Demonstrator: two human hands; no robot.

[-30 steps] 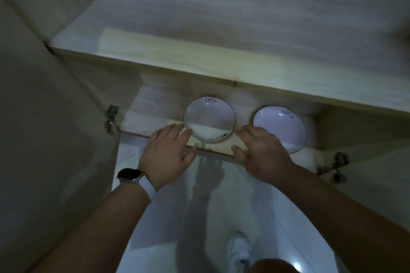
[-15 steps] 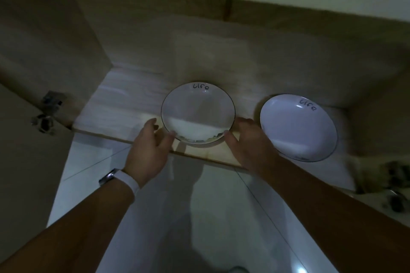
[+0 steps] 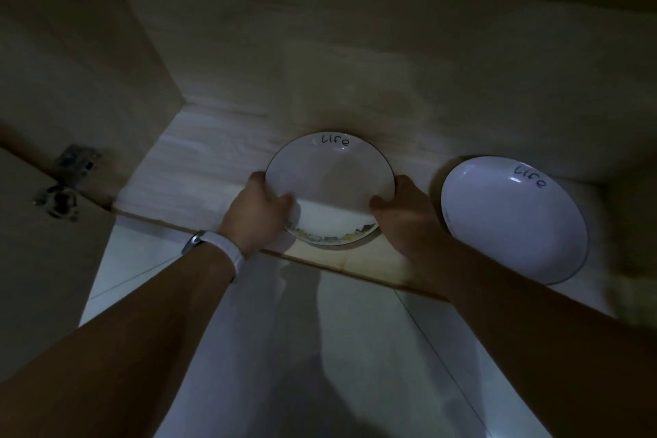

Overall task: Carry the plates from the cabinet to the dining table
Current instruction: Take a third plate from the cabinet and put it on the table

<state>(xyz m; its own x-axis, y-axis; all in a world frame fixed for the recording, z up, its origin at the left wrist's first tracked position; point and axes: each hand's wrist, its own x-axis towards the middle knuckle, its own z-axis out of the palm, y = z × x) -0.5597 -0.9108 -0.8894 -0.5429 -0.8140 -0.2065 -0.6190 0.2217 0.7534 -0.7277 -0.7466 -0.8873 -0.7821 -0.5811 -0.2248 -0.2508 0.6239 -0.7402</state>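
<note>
The low wooden cabinet stands open in dim light, its shelf holding two white plates marked "Life". The one at the right, the second plate, sits alone near the shelf's front edge. The nearer plate is gripped at both sides, the left hand, above a white watch band, closed on its left rim and the right hand closed on its right rim.
</note>
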